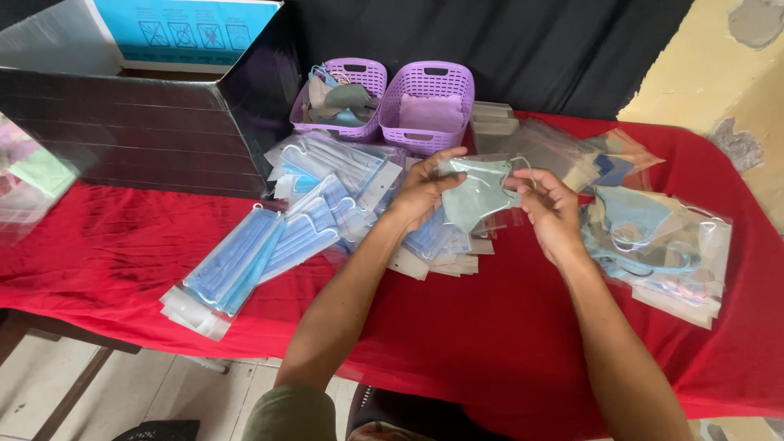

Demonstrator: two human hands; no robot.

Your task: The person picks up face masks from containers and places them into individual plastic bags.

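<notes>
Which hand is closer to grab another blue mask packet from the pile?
Probably the left hand: the blue mask packets lie on its side. The right hand sits farther away, and both hold the green mask.

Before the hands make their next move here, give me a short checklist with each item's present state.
1. Both hands on the pale green mask: ok, left hand and right hand hold it from either side.
2. Mask lifted off the red tablecloth: ok.
3. Mask fully inside a clear bag: cannot tell.
4. Purple baskets upright: ok.
5. Blue mask packs stacked neatly: not ok, they lie fanned and overlapping.
</notes>
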